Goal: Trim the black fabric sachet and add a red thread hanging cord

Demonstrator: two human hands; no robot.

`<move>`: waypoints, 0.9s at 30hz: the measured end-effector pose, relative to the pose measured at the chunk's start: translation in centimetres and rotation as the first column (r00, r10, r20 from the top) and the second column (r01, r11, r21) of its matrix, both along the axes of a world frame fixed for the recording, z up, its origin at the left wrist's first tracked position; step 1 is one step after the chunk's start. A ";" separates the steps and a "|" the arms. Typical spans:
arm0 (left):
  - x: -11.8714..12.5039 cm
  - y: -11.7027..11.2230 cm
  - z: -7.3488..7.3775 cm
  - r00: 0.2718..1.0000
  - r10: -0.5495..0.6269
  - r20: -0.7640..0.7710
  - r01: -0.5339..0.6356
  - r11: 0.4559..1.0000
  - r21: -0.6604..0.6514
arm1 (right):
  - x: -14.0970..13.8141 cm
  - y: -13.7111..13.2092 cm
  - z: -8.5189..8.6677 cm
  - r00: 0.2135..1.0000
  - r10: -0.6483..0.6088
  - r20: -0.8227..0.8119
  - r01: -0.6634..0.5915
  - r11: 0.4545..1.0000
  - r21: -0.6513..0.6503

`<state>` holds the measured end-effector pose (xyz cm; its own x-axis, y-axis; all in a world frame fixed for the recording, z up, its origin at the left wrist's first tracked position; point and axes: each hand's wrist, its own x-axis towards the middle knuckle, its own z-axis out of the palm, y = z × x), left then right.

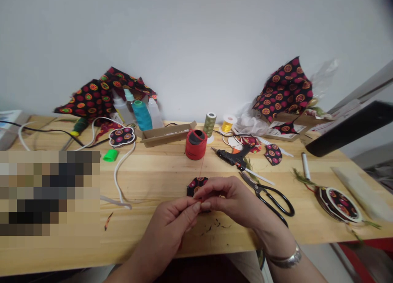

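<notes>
My left hand [175,221] and my right hand [230,199] meet near the table's front edge, their fingertips pinched together. A bit of red shows between them, and a thin red thread [201,167] runs down to the fingers from the red thread spool [195,146]. What else the fingertips may hold is too small to make out. Just behind the fingers, on the table, lies a dark patterned fabric piece [195,186], partly hidden by my right hand. Black-handled scissors [265,191] lie beside my right forearm.
A black glue gun [235,157] lies behind the scissors. Further back stand a green thread spool [210,125], a yellow spool [228,123] and a cardboard tray [168,134]. A green cap [110,155] and white cord [118,180] are at left, a round fabric-covered ornament [339,204] at right.
</notes>
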<state>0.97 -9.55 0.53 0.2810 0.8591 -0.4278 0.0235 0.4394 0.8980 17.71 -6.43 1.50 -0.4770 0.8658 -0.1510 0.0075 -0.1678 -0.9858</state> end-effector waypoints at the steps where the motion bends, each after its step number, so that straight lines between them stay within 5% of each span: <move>1: 0.0 0.0 0.1 1.000 -0.003 -0.003 0.003 1.000 -0.003 | 0.0 0.0 0.1 1.000 -0.007 0.005 0.007 1.000 0.004; 12: 0.0 -0.3 -0.2 0.988 -0.006 0.151 0.015 0.998 -0.059 | -0.6 -0.2 -0.1 0.997 -0.069 -0.030 0.069 0.997 0.015; 27: 0.0 -0.5 -0.4 0.957 0.099 0.273 -0.069 0.991 -0.117 | -0.9 -0.3 0.4 0.977 -0.173 0.122 0.158 0.980 0.121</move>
